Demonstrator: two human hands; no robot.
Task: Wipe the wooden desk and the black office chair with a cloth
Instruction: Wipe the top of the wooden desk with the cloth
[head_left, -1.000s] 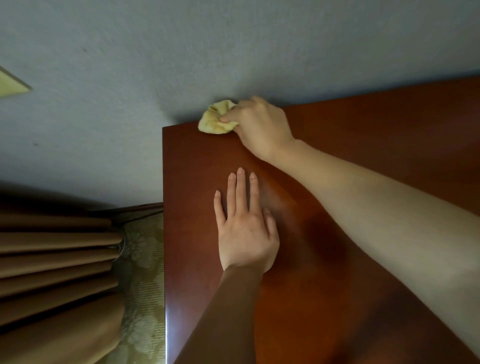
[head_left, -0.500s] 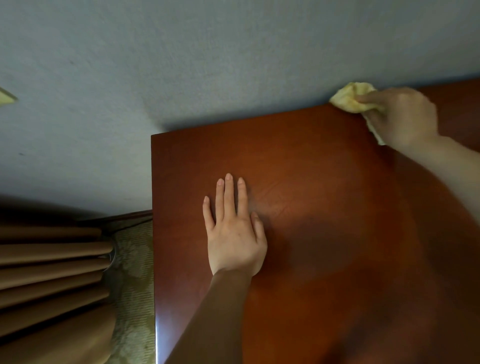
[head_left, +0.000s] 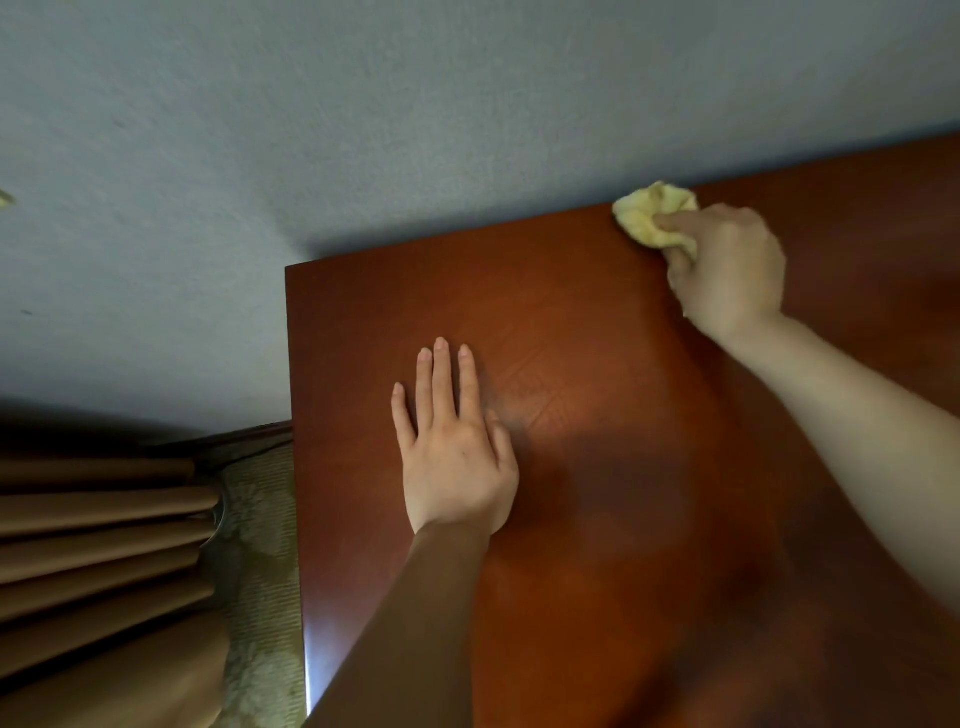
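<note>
Now clutching bunched cloth (head_left: 649, 217) in right hand (head_left: 727, 267) at desk (head_left: 597, 332) back edge, rightward of flat, straight-fingered left hand (head_left: 457, 462).

Left hand (head_left: 457, 457): bare, slim long fingers (head_left: 442, 387), short rounded fingernails (head_left: 441, 344) with pale tips, faint tendon lines across back, knuckle creases plain. Left forearm (head_left: 415, 623) below hand: bare from wrist to frame edge, lying in shade. Right hand (head_left: 727, 265): bare, knuckles showing as soft ridges, outline slightly blurred. Right forearm (head_left: 857, 431) behind hand: bare from wrist to frame edge, widening toward camera, smooth, evenly lit.
</note>
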